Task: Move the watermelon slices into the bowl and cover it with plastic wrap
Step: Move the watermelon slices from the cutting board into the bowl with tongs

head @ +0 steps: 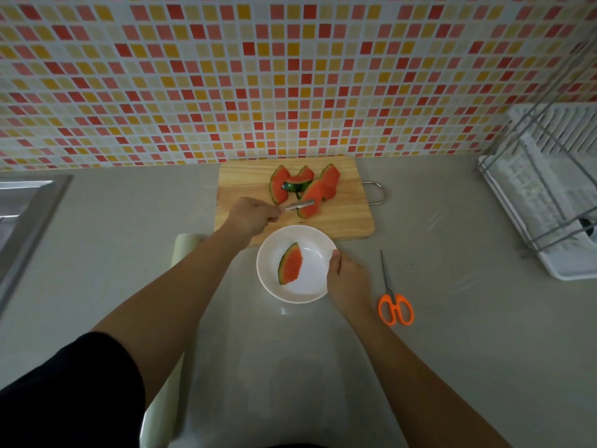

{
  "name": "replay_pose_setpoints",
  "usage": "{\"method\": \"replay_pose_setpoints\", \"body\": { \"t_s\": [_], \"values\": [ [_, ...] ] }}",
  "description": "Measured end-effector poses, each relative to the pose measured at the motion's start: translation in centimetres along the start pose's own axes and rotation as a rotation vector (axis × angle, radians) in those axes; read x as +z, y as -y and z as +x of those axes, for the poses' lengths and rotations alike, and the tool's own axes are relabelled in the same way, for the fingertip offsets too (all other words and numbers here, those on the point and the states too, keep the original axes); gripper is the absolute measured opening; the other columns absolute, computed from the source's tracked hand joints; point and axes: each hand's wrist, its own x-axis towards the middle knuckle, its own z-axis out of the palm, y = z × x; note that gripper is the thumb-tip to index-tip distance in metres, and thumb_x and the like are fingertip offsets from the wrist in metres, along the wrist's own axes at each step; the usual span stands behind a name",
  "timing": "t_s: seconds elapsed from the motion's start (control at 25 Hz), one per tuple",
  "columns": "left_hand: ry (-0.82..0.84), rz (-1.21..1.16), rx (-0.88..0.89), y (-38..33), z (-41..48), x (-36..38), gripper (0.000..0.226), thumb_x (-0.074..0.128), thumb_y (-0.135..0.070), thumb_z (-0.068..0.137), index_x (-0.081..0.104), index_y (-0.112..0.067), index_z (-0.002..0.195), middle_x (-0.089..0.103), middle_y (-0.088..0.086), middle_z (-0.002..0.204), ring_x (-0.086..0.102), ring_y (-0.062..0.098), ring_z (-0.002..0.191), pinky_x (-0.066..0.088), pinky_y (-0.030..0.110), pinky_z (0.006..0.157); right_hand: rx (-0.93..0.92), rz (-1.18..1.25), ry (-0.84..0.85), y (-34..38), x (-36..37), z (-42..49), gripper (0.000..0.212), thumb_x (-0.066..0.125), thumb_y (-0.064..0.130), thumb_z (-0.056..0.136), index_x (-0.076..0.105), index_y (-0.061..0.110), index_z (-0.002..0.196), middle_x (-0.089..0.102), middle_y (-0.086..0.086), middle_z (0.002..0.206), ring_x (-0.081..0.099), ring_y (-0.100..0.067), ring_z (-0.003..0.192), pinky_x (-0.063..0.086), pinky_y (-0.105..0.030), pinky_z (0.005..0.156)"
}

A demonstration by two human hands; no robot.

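The left hand (252, 216) gripped tongs (298, 205) closed on a watermelon slice (311, 200) beyond its fingers. The right hand (347, 282) pinched the bowl (274, 253) rim, one slice (290, 264) inside.

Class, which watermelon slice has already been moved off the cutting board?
The single slice lying in the white bowl. The other slices are clustered on the wooden cutting board.

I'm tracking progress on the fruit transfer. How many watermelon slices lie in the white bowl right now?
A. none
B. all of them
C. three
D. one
D: a single slice lies in the white bowl, while the other slices are on the cutting board.
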Motion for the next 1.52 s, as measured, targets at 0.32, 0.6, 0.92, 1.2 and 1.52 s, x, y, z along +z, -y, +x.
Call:
{"method": "replay_pose_setpoints", "body": {
  "t_s": [0.32,0.6,0.92,1.2,1.52],
  "values": [
    [0.086,0.389,0.042,0.1,-8.4,-5.7,0.011,0.074,-0.019,0.073,0.075,-0.019,0.062,0.061,-0.012,0.048,0.051,0.009,0.054,0.038,0.016,0.047,0.087,0.109,0.006,-0.2,-0.2,-0.1,0.049,0.03,0.029,0.098,0.04,0.014,0.053,0.047,-0.001,0.052,0.049,-0.023,0.057,0.026,-0.029,0.052],
    [0.031,0.813,0.188,3.1,-12.3,1.7,0.028,0.059,-0.03,0.086,0.072,-0.006,0.093,0.068,0.008,0.086,0.062,0.021,0.078,0.044,0.022,0.065,0.014,0.065,0.017,-0.1,-0.4,0.0,0.045,0.027,0.027,0.099,0.051,0.009,0.065,0.066,-0.02,0.076,0.058,-0.033,0.072,0.033,-0.029,0.063],
    [-0.153,0.747,0.372,-0.4,-10.8,-3.7,0.037,0.065,-0.045,0.081,0.07,-0.009,0.071,0.067,0.007,0.068,0.061,0.024,0.068,0.043,0.029,0.061,-0.009,0.033,-0.007,-0.1,-0.4,0.1,0.044,0.031,0.022,0.099,0.055,-0.003,0.071,0.067,-0.024,0.077,0.061,-0.037,0.076,0.032,-0.03,0.061],
    [-0.18,1.105,0.663,-0.3,-0.3,-2.2,0.036,0.053,-0.029,0.094,0.059,-0.005,0.119,0.068,0.017,0.103,0.062,0.036,0.092,0.048,0.04,0.08,0.005,0.035,-0.008,-0.2,-0.2,0.2,0.043,0.033,0.023,0.098,0.053,0.0,0.069,0.065,-0.024,0.073,0.061,-0.038,0.071,0.04,-0.035,0.059],
    [-0.118,1.321,0.783,0.7,2.7,0.1,0.027,0.05,0.006,0.085,0.056,0.008,0.112,0.062,0.027,0.088,0.063,0.041,0.073,0.039,0.037,0.052,-0.045,-0.045,-0.023,-0.7,0.1,0.2,0.032,0.036,0.018,0.098,0.045,0.01,0.067,0.06,-0.017,0.067,0.052,-0.031,0.06,0.02,-0.025,0.053]
  ]
}}
